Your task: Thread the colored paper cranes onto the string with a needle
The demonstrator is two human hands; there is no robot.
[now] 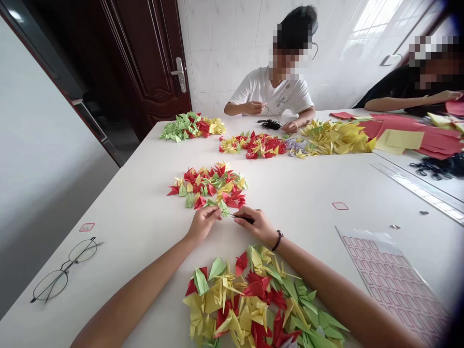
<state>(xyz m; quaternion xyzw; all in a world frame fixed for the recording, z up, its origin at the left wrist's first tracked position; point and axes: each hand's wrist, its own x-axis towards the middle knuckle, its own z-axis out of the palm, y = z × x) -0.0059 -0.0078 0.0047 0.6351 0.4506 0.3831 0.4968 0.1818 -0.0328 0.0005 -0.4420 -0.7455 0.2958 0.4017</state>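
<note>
My left hand [205, 224] pinches a green folded paper piece [224, 208] at the near edge of a pile of red, yellow and green folded papers [206, 183]. Just to the right, my right hand [256, 225] grips a thin dark tool [245, 219], its metal tip pointing left at the green piece. What kind of tool it is cannot be made out. Between my forearms lies a larger pile of folded papers [250, 309] in yellow, red and green.
Eyeglasses [67, 265] lie at left, a sticker sheet [389, 275] at right. Across the white table [145, 193], one person [277, 92] handles dark thread [270, 124] near more paper piles [337, 137]. Another person sits at far right by red sheets [398, 130].
</note>
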